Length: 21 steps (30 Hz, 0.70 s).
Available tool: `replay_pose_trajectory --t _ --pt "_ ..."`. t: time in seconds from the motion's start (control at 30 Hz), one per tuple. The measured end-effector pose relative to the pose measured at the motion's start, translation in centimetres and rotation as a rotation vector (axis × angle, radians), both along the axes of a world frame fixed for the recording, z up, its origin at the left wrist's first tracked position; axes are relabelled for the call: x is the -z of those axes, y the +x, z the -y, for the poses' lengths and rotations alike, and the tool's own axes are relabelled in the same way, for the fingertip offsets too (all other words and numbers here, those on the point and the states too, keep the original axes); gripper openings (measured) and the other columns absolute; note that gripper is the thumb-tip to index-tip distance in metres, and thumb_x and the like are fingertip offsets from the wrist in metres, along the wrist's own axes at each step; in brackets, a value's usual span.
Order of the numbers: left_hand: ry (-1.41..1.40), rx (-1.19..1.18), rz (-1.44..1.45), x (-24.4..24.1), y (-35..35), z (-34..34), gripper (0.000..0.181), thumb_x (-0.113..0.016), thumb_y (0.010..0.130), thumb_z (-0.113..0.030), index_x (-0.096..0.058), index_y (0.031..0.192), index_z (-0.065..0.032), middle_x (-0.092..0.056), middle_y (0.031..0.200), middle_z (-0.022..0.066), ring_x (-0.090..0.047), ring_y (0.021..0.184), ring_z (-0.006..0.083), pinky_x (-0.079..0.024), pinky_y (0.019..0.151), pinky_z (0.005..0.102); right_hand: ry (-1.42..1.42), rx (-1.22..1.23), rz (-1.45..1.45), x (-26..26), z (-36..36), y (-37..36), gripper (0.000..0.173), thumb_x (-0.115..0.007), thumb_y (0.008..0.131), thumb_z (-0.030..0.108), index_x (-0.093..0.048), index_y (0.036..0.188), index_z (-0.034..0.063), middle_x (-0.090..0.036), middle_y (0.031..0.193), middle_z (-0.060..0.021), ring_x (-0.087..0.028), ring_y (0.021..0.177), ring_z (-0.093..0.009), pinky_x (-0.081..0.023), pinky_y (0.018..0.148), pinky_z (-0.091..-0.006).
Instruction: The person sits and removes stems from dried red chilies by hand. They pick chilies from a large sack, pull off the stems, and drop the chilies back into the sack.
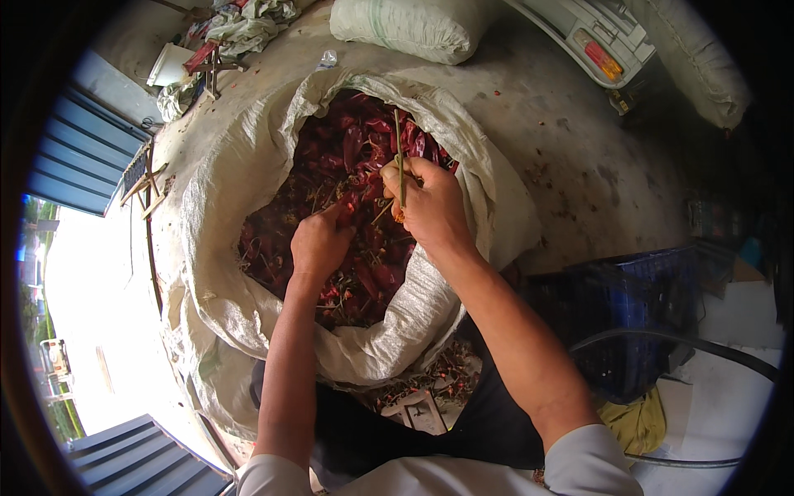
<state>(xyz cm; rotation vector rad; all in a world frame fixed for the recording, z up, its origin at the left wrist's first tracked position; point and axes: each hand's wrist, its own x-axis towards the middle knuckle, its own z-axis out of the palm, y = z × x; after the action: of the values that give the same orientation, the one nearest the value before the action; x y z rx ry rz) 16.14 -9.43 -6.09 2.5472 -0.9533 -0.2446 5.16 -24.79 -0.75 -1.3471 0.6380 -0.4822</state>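
Observation:
A large white woven sack (217, 161) with a rolled-down rim stands open before me, holding dried red chili peppers (372, 273) mixed with stems. Over the peppers, my right hand (428, 198) is closed around a thin dry stem (398, 136) that points away from me; more stem bits and something orange show below its fingers. My left hand (321, 242) is lower and to the left, its fingertips closed on a red chili pepper (348, 208) just above the pile. Part of that pepper is hidden by the fingers.
A full white sack (403, 28) lies beyond on the concrete floor. A vehicle's tail light (598, 56) is at upper right, a blue plastic crate (645, 310) at right. A white bucket (169, 65) and small stool (214, 65) stand upper left. Chili scraps (453, 372) lie near my legs.

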Motion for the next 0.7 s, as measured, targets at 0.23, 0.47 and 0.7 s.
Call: replay_pose_trajectory --t 0.23,0.47,0.7 --pt "-0.276 -0.057 -0.349 -2.1 0.0 -2.1 0.022 -0.073 0.078 -0.006 -0.069 0.100 -0.0030 -0.070 0.087 0.0079 -0.068 0.082 0.0203 -0.052 0.075 0.0339 -0.247 -0.017 -0.063 1.9 0.7 0.2 0.024 -0.064 0.095 0.023 -0.068 0.088 0.0005 -0.062 0.066 -0.0152 -0.059 0.056 -0.023 -0.046 0.058 -0.0373" --pt "-0.902 -0.225 -1.053 -4.4 -0.8 -2.7 0.014 -0.065 0.086 0.004 -0.067 0.099 -0.0031 -0.069 0.089 0.0035 -0.065 0.080 0.0116 -0.054 0.074 0.0271 -0.498 -0.289 -0.120 2.7 -0.6 0.6 0.031 -0.062 0.098 0.032 -0.065 0.088 0.0025 -0.060 0.067 -0.0025 -0.054 0.054 -0.008 -0.044 0.049 -0.0273" --pt "-1.026 -0.241 -1.096 -4.3 -0.6 -2.8 0.026 -0.063 0.087 0.004 -0.063 0.113 -0.0032 -0.069 0.096 0.0063 -0.067 0.083 0.0145 -0.057 0.075 0.0290 -0.165 -0.447 0.061 1.9 -2.4 0.4 0.032 -0.062 0.096 0.027 -0.061 0.078 0.0010 -0.061 0.061 -0.0060 -0.059 0.052 -0.013 -0.047 0.050 -0.0321"
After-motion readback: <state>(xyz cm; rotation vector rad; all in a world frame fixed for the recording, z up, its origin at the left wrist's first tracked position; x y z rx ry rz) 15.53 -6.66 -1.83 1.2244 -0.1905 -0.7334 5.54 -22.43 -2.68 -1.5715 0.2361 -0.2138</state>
